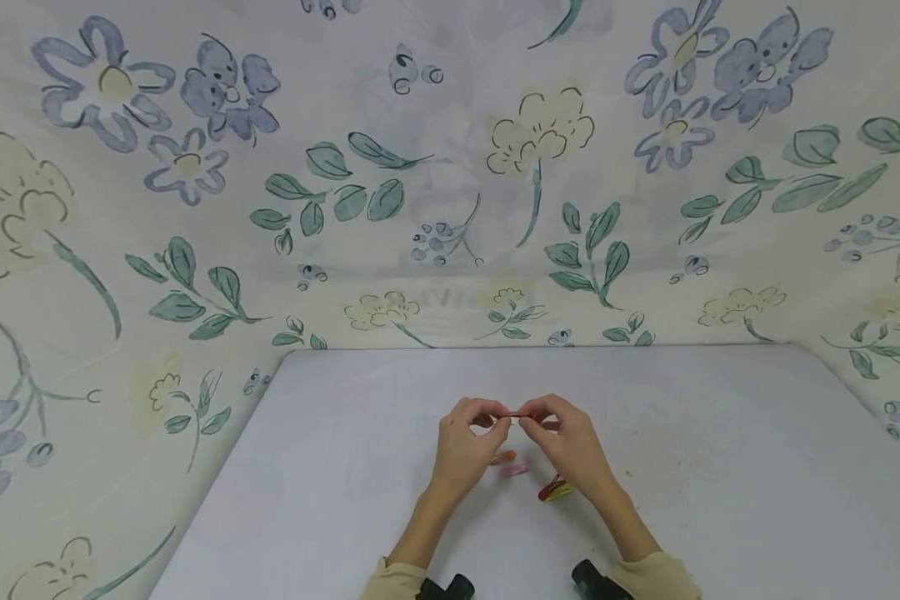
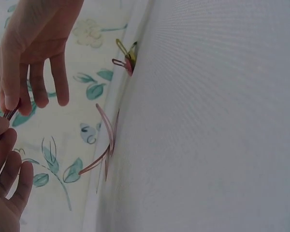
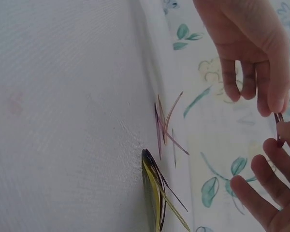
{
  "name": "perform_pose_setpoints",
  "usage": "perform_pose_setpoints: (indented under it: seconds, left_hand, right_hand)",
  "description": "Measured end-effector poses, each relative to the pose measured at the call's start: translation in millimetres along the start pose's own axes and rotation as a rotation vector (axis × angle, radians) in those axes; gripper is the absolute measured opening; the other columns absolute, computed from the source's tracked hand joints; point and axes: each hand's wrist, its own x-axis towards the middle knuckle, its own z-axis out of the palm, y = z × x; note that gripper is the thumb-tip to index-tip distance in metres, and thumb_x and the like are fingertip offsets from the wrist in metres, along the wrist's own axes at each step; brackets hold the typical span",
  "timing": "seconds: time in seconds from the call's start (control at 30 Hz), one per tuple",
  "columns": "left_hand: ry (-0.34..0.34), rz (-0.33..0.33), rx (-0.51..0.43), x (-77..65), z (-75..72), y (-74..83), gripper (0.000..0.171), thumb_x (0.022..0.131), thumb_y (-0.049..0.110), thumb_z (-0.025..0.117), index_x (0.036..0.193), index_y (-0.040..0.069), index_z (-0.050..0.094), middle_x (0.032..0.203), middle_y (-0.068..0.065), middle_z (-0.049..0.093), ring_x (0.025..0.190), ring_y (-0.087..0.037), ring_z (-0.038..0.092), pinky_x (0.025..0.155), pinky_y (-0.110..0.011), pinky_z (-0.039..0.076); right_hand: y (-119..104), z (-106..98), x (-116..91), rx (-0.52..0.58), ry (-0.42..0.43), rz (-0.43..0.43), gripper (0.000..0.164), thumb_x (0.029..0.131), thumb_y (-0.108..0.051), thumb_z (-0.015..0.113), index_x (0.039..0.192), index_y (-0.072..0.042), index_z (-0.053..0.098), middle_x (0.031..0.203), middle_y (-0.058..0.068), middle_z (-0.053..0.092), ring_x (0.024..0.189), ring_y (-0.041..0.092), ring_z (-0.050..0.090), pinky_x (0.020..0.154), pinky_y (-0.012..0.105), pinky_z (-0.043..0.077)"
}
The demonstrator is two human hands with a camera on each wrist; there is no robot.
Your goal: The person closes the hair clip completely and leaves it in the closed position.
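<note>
A dark red snap hair clip (image 1: 513, 414) is held level above the table between both hands. My left hand (image 1: 461, 450) pinches one end of it between thumb and index finger. The other end is pinched the same way by my right hand (image 1: 573, 446). In the right wrist view the clip (image 3: 279, 129) appears narrow and edge-on, its ends covered by fingertips. Below the hands lie an orange clip (image 1: 504, 457) and a pink clip (image 1: 515, 470). Near the right wrist, a red clip (image 1: 546, 493) and a yellow clip (image 1: 561, 492) lie together.
The white table (image 1: 307, 475) spreads out around the hands. Behind it and along its sides hangs a flower-patterned cloth (image 1: 450, 283). Black devices (image 1: 460, 587) sit at both wrists by the sleeves.
</note>
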Motion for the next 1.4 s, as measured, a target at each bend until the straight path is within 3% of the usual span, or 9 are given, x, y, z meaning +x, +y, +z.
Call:
perform_pose_setpoints:
  seconds: [0.33,0.97,1.13,1.4]
  left_hand:
    - [-0.014,-0.021,-0.006,-0.8,0.9,0.9,0.009,0.084,0.007,0.072,0.092,0.01,0.074,0.09,0.0,0.068,0.081,-0.015,0.06,0.077,-0.043,0.053]
    - [-0.066,-0.005,0.079,-1.2,-1.5,-1.3,0.01,0.085,0.009,0.073,0.094,0.01,0.075,0.089,0.001,0.069,0.083,-0.019,0.06,0.076,-0.029,0.051]
    - [-0.092,0.069,0.142,2.3,-4.7,-2.5,0.009,0.084,0.008,0.073,0.093,0.009,0.075,0.086,0.002,0.07,0.081,-0.018,0.06,0.073,-0.028,0.051]
    - [-0.162,0.206,0.298,15.4,-8.6,1.9,0.009,0.084,0.006,0.074,0.093,0.008,0.073,0.084,-0.001,0.068,0.081,-0.017,0.059,0.072,-0.027,0.052]
  right_hand:
    - [2,2,0,-0.073,0.014,-0.019,0.016,0.087,-0.006,0.074,0.1,-0.013,0.069,0.094,-0.002,0.067,0.087,0.015,0.062,0.082,0.041,0.057]
    - [5,5,-3,-0.223,-0.004,-0.051,0.021,0.085,-0.01,0.077,0.105,-0.01,0.072,0.093,-0.001,0.067,0.085,0.014,0.063,0.081,0.039,0.057]
    - [7,0,-1,-0.278,-0.031,-0.079,0.02,0.084,-0.01,0.078,0.104,-0.013,0.073,0.087,-0.005,0.064,0.082,0.016,0.063,0.077,0.036,0.056]
    - [3,-11,10,-0.354,-0.096,-0.085,0.019,0.085,-0.011,0.077,0.104,-0.014,0.073,0.091,-0.003,0.065,0.085,0.02,0.061,0.073,0.032,0.053]
